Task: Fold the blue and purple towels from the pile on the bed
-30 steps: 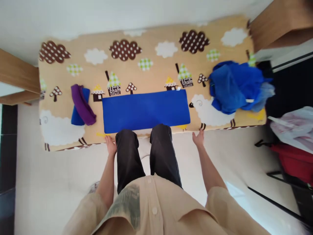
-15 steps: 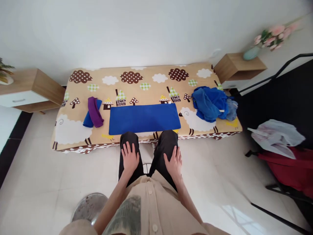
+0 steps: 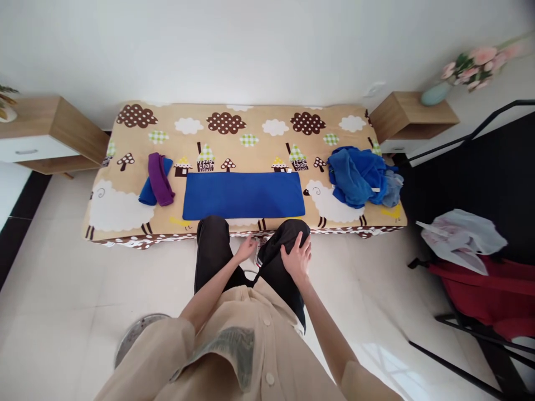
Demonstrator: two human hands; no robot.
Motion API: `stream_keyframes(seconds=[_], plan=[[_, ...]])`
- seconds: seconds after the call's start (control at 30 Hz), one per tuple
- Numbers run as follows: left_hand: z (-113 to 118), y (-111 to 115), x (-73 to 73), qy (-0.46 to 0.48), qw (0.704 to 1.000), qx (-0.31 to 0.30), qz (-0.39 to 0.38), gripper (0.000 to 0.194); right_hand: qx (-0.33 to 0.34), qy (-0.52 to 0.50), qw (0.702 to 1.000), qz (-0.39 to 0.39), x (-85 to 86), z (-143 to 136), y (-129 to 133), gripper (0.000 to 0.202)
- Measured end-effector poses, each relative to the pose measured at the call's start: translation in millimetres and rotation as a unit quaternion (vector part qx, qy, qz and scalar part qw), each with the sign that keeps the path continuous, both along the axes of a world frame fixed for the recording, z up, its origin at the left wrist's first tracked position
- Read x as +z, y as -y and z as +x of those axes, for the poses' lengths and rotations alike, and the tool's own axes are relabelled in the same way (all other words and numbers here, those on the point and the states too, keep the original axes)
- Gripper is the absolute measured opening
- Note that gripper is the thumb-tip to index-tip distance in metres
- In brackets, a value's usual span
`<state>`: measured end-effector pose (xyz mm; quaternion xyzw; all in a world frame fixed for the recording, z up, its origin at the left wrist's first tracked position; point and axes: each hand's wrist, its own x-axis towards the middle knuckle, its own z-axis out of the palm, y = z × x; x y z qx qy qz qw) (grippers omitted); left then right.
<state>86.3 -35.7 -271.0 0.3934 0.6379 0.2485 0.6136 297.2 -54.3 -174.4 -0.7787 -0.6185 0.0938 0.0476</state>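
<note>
My left hand (image 3: 246,248) is down between my knees, close to a shoe (image 3: 259,257). Its fingers look curled together, and whatever they hold is too small to make out. On my right knee rests my right hand (image 3: 297,259), fingers spread over the black trousers (image 3: 212,250). Just beyond my knees a blue towel (image 3: 244,195) lies flat as a long rectangle on the patterned bed cover (image 3: 267,150). To its left, a folded purple towel (image 3: 160,179) lies across a folded blue towel (image 3: 146,195). A crumpled heap of blue cloths (image 3: 359,175) sits at the right.
Wooden nightstands (image 3: 79,125) flank the bed, the right one bearing a vase (image 3: 435,93) of pink flowers. A black-framed chair or rack with a white plastic bag (image 3: 463,236) and red cloth (image 3: 468,284) stands at the right. A round metal stool top (image 3: 131,334) is low left.
My left hand has left my left knee and moved right, down between the knees. My right knee has turned outward a little, with my right hand still on it. The towels have not moved.
</note>
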Motion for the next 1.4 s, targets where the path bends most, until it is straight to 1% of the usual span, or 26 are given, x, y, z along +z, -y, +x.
stream_keyframes(seconds=[0.03, 0.07, 0.1, 0.13, 0.17, 0.2, 0.27, 0.33, 0.43, 0.5, 0.57, 0.63, 0.7, 0.77, 0.83, 0.87, 0.97, 1.07, 1.13, 1.2, 1.3, 1.4], plan=[[0.2, -8.9, -2.4, 0.049, 0.996, 0.074, -0.011, 0.074, -0.001, -0.001, 1.0, -0.001, -0.3, 1.9, -1.1, 0.086], [0.4, -17.4, -5.1, 0.11, 0.982, 0.149, -0.026, 0.071, -0.002, -0.003, 1.0, -0.001, -0.3, 3.5, -2.0, 0.086], [0.7, -25.1, -8.0, 0.173, 0.961, 0.21, -0.041, 0.066, -0.003, -0.005, 1.0, -0.001, 0.0, 4.7, -2.6, 0.086], [1.0, -31.8, -11.0, 0.227, 0.937, 0.259, -0.052, 0.059, -0.005, -0.008, 1.0, -0.001, 0.5, 5.3, -2.9, 0.086], [1.2, -37.6, -14.0, 0.267, 0.915, 0.295, -0.059, 0.052, -0.006, -0.011, 1.0, -0.002, 1.3, 5.2, -3.0, 0.086], [1.2, -42.5, -16.7, 0.29, 0.901, 0.317, -0.06, 0.046, -0.007, -0.014, 1.0, -0.002, 2.2, 4.4, -3.0, 0.086], [1.1, -50.1, -21.4, 0.301, 0.891, 0.336, -0.057, 0.036, -0.008, -0.019, 1.0, -0.002, 4.2, 0.7, -2.9, 0.085], [1.1, -56.0, -25.1, 0.328, 0.872, 0.359, -0.06, 0.03, -0.004, -0.02, 1.0, 0.002, 5.9, -4.6, -3.9, 0.085], [3.1, -63.7, -29.1, 0.388, 0.83, 0.395, -0.066, 0.025, 0.006, -0.015, 1.0, 0.005, 7.1, -12.6, -12.5, 0.083], [6.2, -69.6, -30.6, 0.418, 0.808, 0.41, -0.069, 0.026, 0.004, -0.01, 1.0, -0.002, 6.7, -17.4, -27.3, 0.083], [10.3, -76.5, -32.0, 0.439, 0.792, 0.417, -0.075, 0.03, 0.007, -0.007, 1.0, -0.015, 5.2, -23.3, -51.3, 0.08], [14.1, -83.9, -34.6, 0.455, 0.781, 0.421, -0.078, 0.035, 0.037, -0.001, 0.999, -0.034, 2.8, -32.4, -83.9, 0.072], [16.5, -90.1, -39.4, 0.465, 0.773, 0.426, -0.075, 0.04, 0.103, 0.005, 0.993, -0.053, -0.5, -46.8, -122.9, 0.064], [17.7, -93.9, -46.0, 0.468, 0.766, 0.435, -0.073, 0.043, 0.183, 0.004, 0.981, -0.07, -5.7, -67.0, -166.3, 0.057], [18.7, -95.7, -52.4, 0.466, 0.759, 0.447, -0.078, 0.044, 0.25, -0.009, 0.964, -0.093, -14.2, -91.3, -212.0, 0.05], [19.4, -96.1, -54.8, 0.464, 0.756, 0.455, -0.079, 0.045, 0.27, -0.018, 0.956, -0.109, -19.8, -103.8, -235.2, 0.047], [21.9, -97.3, -58.5, 0.449, 0.753, 0.474, -0.079, 0.047, 0.277, -0.045, 0.947, -0.155, -40.7, -137.5, -301.8, 0.046], [23.4, -98.5, -59.5, 0.439, 0.75, 0.488, -0.086, 0.045, 0.283, -0.067, 0.942, -0.167, -63.7, -161.8, -355.9, 0.049], [23.5, -98.6, -60.2, 0.439, 0.745, 0.492, -0.094, 0.044, 0.289, -0.076, 0.94, -0.163, -79.0, -173.7, -380.4, 0.05], [23.8, -98.7, -60.5, 0.438, 0.745, 0.492, -0.105, 0.045, 0.276, -0.081, 0.944, -0.161, -94.1, -182.9, -395.0, 0.049], [26.0, -101.2, -59.8, 0.432, 0.74, 0.5, -0.128, 0.046, 0.26, -0.09, 0.949, -0.152, -113.6, -191.6, -405.6, 0.045], [30.2, -106.0, -59.7, 0.398, 0.743, 0.514, -0.157, 0.046, 0.262, -0.118, 0.946, -0.148, -125.5, -195.5, -414.7, 0.041]])
